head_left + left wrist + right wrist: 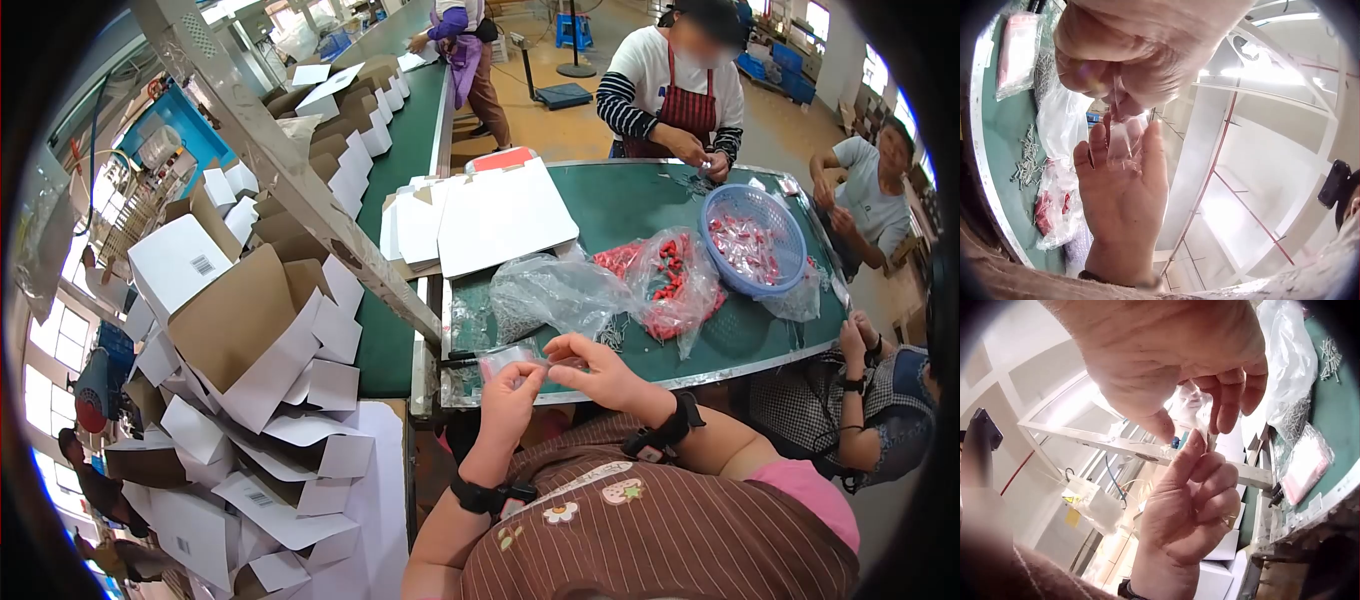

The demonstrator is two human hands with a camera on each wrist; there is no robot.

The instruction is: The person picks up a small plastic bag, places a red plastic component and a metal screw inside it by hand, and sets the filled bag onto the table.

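Observation:
My left hand (512, 400) pinches a small clear plastic bag (1126, 142) between thumb and bent index finger, its other fingers curled in. Close against it, my right hand (605, 378) reaches around the bag with thumb and fingers apart, the plastic lying between them in the left wrist view. Part of the bag is hidden behind the fingers. Just beyond the hands, at the table's near edge, lies a pack of clear bags with a pink stripe (1305, 467). Behind that pack is a large clear bag (555, 290) holding grey screws.
Loose screws (1027, 161) lie on the green table (610, 215). Bags of red parts (672, 275) and a blue basket (712, 215) of small packets stand to the right. White boxes (265, 345) pile up at left beside a metal post (290, 160). Other people sit or stand around the table.

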